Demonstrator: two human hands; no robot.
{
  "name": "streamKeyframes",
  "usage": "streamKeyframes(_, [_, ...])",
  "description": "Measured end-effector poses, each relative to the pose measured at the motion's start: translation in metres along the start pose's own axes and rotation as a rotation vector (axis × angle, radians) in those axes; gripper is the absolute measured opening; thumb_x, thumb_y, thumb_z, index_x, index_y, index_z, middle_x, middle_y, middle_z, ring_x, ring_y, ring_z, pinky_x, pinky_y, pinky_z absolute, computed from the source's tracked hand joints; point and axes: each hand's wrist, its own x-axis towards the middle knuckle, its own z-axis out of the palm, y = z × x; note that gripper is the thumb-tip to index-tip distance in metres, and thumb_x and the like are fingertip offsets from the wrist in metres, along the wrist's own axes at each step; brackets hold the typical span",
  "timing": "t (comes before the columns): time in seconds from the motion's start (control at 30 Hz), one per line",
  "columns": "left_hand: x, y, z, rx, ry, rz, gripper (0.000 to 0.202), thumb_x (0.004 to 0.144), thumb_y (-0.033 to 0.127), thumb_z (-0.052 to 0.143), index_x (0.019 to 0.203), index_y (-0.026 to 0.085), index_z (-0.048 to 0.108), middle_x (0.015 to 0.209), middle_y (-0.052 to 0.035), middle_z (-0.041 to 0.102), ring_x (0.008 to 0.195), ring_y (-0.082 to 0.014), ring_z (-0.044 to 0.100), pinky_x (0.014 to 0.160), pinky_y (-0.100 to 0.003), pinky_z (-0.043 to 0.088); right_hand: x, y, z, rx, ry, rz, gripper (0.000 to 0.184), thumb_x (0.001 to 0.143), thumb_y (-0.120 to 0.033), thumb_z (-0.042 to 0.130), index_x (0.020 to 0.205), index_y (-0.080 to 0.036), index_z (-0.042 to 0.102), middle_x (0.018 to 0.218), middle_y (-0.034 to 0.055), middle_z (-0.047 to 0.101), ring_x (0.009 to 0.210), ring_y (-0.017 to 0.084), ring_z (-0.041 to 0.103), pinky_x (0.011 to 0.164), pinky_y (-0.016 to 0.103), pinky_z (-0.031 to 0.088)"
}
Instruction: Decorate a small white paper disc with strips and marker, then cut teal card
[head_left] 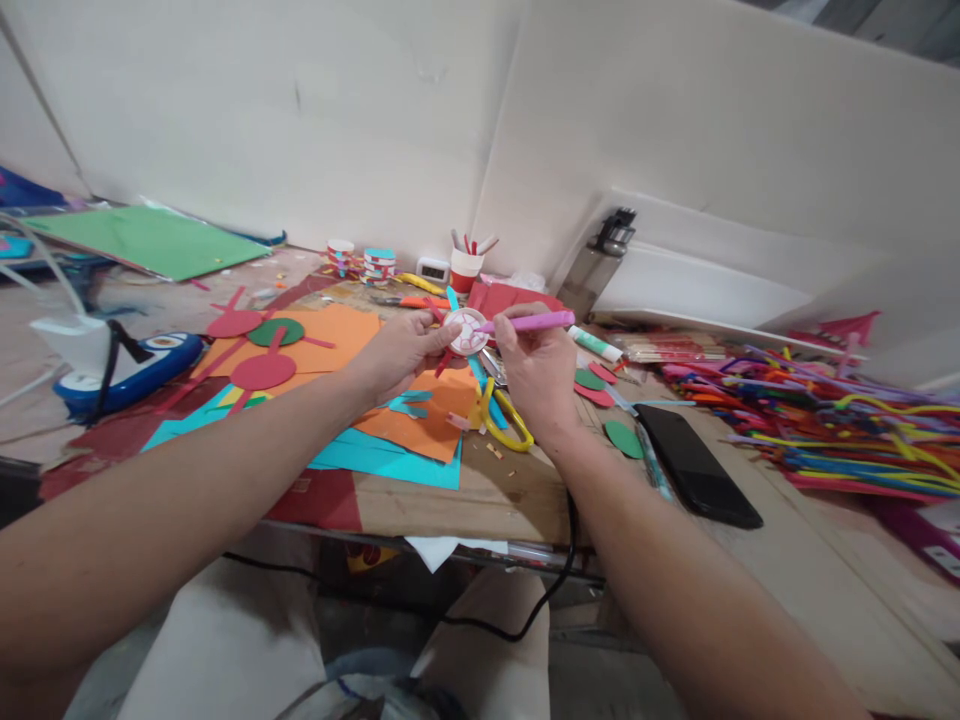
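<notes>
My left hand (405, 350) is closed on a small round white craft piece (466, 331), gripping its left edge. Pink lines are drawn across its round face, and red and blue paper strips stick out around it. A pink marker (536, 321) is in my right hand (536, 365), its tip at the white face. Below the two hands, yellow-handled scissors (510, 425) lie on the table. Orange paper (330, 330) and blue paper (397, 465) sit under and beside my left hand.
Red paper circles (262, 371) lie left, near a blue power strip (135, 375). Decorated cups (379, 265) and a cup of markers (466, 268) stand by the wall. Rightward are a glue stick (598, 345), bottle (596, 265), black phone (697, 465) and pipe cleaners (840, 420).
</notes>
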Motion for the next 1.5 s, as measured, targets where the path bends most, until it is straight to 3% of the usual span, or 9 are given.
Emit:
streamKeyframes(0.43, [-0.0021,0.0037,0.0031,-0.015,0.015,-0.022,0.036,0.069,0.036,0.080,0.088,0.008,0.067,0.083,-0.0084,0.070,0.071,-0.0122,0.064,0.068,-0.024,0.053,0.0007,-0.0002,-0.0003,-0.008,0.012,-0.030,0.016,0.086,-0.035,0.060,0.082,-0.020,0.058,0.076,-0.0010,0.062,0.068,0.012,0.059,0.065,0.026,0.048])
streamKeyframes(1.5, [-0.0024,0.0035,0.0020,0.018,0.002,-0.011,0.037,0.069,0.039,0.079,0.087,0.009,0.067,0.087,-0.0098,0.071,0.071,-0.0126,0.063,0.072,-0.028,0.052,0.0008,-0.0074,-0.0009,-0.052,0.036,-0.004,0.014,0.085,-0.029,0.058,0.076,-0.019,0.057,0.072,-0.0010,0.060,0.065,0.011,0.055,0.064,0.025,0.047])
